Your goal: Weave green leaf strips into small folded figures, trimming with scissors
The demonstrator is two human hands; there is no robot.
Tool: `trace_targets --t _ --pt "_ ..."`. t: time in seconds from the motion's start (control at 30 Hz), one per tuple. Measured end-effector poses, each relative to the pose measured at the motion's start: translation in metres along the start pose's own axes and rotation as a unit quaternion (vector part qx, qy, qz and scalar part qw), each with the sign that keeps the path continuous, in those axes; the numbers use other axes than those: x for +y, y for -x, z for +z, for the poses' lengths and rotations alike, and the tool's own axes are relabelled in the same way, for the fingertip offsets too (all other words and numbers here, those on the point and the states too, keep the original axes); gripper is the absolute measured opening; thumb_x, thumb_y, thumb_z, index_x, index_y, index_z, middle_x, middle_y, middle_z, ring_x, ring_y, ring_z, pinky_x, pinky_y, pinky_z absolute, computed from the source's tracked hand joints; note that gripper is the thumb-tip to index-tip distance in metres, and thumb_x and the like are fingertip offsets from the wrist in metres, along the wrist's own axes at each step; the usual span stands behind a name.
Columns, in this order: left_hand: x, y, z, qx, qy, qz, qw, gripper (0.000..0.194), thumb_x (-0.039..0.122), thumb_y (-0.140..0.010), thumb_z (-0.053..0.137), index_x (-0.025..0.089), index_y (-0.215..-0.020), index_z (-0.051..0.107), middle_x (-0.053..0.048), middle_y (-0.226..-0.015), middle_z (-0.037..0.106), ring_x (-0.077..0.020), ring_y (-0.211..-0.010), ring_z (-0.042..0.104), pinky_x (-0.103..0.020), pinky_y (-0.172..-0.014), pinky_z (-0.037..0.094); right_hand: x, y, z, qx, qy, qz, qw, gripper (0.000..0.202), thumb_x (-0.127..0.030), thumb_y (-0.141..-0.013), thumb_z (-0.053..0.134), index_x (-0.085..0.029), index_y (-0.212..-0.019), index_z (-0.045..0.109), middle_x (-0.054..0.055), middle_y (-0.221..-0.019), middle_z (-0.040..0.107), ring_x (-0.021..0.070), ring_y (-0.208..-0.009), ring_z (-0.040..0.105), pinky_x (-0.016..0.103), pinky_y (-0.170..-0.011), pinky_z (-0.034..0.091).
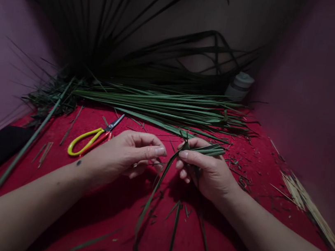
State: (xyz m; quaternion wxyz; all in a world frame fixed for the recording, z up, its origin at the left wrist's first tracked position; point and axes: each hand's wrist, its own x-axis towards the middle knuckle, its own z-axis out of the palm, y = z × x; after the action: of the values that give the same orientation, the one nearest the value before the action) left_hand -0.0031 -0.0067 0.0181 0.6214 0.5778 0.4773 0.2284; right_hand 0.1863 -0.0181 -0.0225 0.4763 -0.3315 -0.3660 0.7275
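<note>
My right hand [208,168] pinches a folded bundle of green palm leaf strips [210,150] between thumb and fingers. One long leaf strip [156,190] hangs from that bundle towards me, over the red cloth. Just left of it, my left hand [135,154] is closed, thumb against the curled fingers. A thin dark line shows by its fingertips, but I cannot make out whether it is held. Scissors [90,139] with yellow and orange handles lie behind my left wrist, blades pointing away to the right.
Long green palm leaves [158,105] lie across the back of the red cloth [95,219]. A white lidded container [240,86] stands behind them. Pale thin sticks [308,207] lie at the right, a green stalk [29,143] at the left. Leaf scraps are scattered about.
</note>
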Motion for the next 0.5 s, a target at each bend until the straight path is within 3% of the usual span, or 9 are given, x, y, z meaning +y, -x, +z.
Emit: trace_targets --t 0.1,0.17,0.23,0.33,0.43,0.5 --pt "-0.002 0.001 -0.002 -0.076 -0.004 -0.048 0.996 0.022 0.037 -0.077 0.061 0.017 -0.083 0.064 0.000 -0.063 0.060 -0.0033 -0.039 0.035 -0.017 -0.036 0.018 -0.001 0.000 0.000 0.011 -0.004 0.002 1.000 0.019 -0.019 -0.068 0.068 -0.019 -0.081 0.054 -0.001 -0.057 0.065 0.0095 -0.039 0.054 0.015 -0.035 0.039" --pt "-0.002 0.002 -0.003 -0.105 -0.009 -0.066 0.992 0.019 0.035 -0.076 0.063 0.015 -0.077 0.065 0.003 -0.053 0.049 -0.0032 -0.040 0.032 -0.018 -0.038 0.019 -0.002 -0.001 0.000 0.016 -0.006 0.004 1.000 0.019 -0.018 -0.068 0.068 -0.019 -0.081 0.053 -0.001 -0.056 0.065 0.0095 -0.038 0.054 0.016 -0.034 0.039" --pt "-0.001 0.001 -0.005 -0.097 -0.008 -0.057 0.994 0.017 0.032 -0.075 0.064 0.015 -0.073 0.065 0.004 -0.053 0.046 -0.0034 -0.043 0.032 -0.017 -0.040 0.021 -0.002 -0.001 0.000 0.018 -0.009 0.009 1.000 0.020 -0.018 -0.068 0.067 -0.019 -0.081 0.053 -0.001 -0.056 0.065 0.0096 -0.038 0.054 0.015 -0.034 0.039" --pt "0.001 0.001 -0.010 -0.061 0.010 -0.004 0.998 0.013 0.027 -0.072 0.067 0.014 -0.068 0.066 -0.002 -0.081 0.059 -0.0041 -0.053 0.041 -0.016 -0.042 0.027 -0.002 -0.001 -0.001 0.018 -0.015 0.020 1.000 0.021 -0.018 -0.068 0.067 -0.020 -0.082 0.051 -0.001 -0.056 0.065 0.0097 -0.039 0.054 0.015 -0.034 0.038" --pt "0.002 0.001 -0.014 -0.029 0.082 0.044 0.995 0.008 0.019 -0.070 0.067 0.013 -0.064 0.067 -0.005 -0.106 0.059 -0.0060 -0.063 0.051 -0.015 -0.046 0.036 -0.001 -0.001 0.000 0.003 -0.019 0.030 0.999 0.021 -0.018 -0.067 0.067 -0.020 -0.081 0.051 -0.001 -0.056 0.065 0.0097 -0.039 0.054 0.015 -0.033 0.037" --pt "0.002 0.001 -0.016 -0.019 0.154 0.043 0.987 0.004 0.014 -0.069 0.067 0.013 -0.066 0.068 -0.006 -0.105 0.060 -0.0056 -0.061 0.052 -0.014 -0.047 0.039 -0.001 -0.001 0.001 -0.006 -0.020 0.040 0.999 0.020 -0.018 -0.067 0.067 -0.019 -0.080 0.050 -0.001 -0.055 0.064 0.0095 -0.038 0.054 0.014 -0.033 0.037"
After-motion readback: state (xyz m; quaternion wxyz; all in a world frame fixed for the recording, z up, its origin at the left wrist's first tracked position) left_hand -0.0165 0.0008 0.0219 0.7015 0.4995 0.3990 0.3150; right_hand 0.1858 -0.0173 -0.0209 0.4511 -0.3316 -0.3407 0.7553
